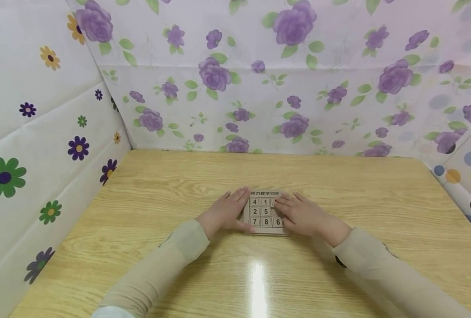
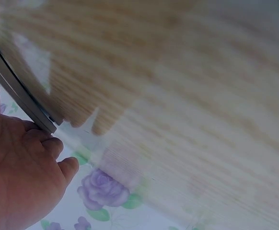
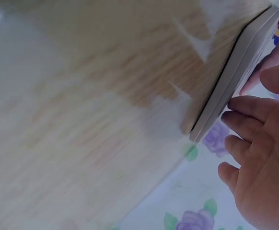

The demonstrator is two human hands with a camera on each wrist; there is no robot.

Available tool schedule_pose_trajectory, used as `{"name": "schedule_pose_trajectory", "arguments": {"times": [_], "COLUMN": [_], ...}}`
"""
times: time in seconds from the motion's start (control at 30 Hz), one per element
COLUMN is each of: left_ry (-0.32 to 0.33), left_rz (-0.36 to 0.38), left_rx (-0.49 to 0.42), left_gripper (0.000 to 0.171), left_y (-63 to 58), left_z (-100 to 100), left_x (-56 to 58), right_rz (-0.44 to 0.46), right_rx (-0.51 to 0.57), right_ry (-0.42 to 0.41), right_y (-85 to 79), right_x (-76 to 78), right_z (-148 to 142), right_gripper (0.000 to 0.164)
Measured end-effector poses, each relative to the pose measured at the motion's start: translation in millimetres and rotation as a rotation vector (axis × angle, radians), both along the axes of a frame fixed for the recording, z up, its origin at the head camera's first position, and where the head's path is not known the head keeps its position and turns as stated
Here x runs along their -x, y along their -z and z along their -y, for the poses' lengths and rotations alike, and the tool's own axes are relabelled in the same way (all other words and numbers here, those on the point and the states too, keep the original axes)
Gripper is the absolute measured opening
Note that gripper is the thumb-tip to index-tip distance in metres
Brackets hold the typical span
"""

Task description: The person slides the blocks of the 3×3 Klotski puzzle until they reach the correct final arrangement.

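A beige number slide puzzle (image 1: 265,230) lies flat on the wooden table, its lettered edge facing away. Visible tiles read 4, 1, 2, 5, 7, 8 and 6; beside the 5 is a tile-less space. My left hand (image 1: 229,211) holds the left side, fingers along the edge and thumb at the near left corner. In the left wrist view, its fingertips meet the rim of the puzzle (image 2: 19,91). My right hand (image 1: 305,215) rests at the right side with fingers extended over the right column, hiding most of the top right tile. The right wrist view shows its fingers beside the puzzle's edge (image 3: 226,79).
The wood-grain table (image 1: 172,185) reaches back to a purple-flowered cloth wall (image 1: 255,106). A flower-patterned cloth (image 1: 52,145) stands along the left, and a dotted cloth (image 1: 464,152) along the right. Glare shows on the table's near part.
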State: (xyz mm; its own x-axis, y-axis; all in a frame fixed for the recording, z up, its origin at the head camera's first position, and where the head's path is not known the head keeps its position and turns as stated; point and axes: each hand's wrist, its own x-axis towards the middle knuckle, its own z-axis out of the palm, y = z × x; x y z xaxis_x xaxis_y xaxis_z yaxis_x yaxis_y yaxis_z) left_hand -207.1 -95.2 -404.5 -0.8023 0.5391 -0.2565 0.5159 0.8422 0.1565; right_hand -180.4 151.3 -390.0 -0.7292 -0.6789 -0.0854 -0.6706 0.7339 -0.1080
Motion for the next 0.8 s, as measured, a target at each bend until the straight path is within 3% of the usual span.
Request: {"name": "schedule_pose_trajectory", "arguments": {"times": [0.33,0.8], "left_ry": [-0.005,0.002], "left_rz": [0.003,-0.004], "left_rx": [0.009,0.014], "left_gripper": [0.117,0.116], "left_y": [-0.8,-2.9], "left_z": [0,-1], "left_x": [-0.2,-0.6], "right_rz": [0.051,-0.011], "right_rx": [0.036,0.058], "right_ry": [-0.093,-0.079], "right_y": [2.8,3.9], "right_x": [-11.7,-14.2], "right_z": [17,-8], "right_gripper": [0.052,0.048]}}
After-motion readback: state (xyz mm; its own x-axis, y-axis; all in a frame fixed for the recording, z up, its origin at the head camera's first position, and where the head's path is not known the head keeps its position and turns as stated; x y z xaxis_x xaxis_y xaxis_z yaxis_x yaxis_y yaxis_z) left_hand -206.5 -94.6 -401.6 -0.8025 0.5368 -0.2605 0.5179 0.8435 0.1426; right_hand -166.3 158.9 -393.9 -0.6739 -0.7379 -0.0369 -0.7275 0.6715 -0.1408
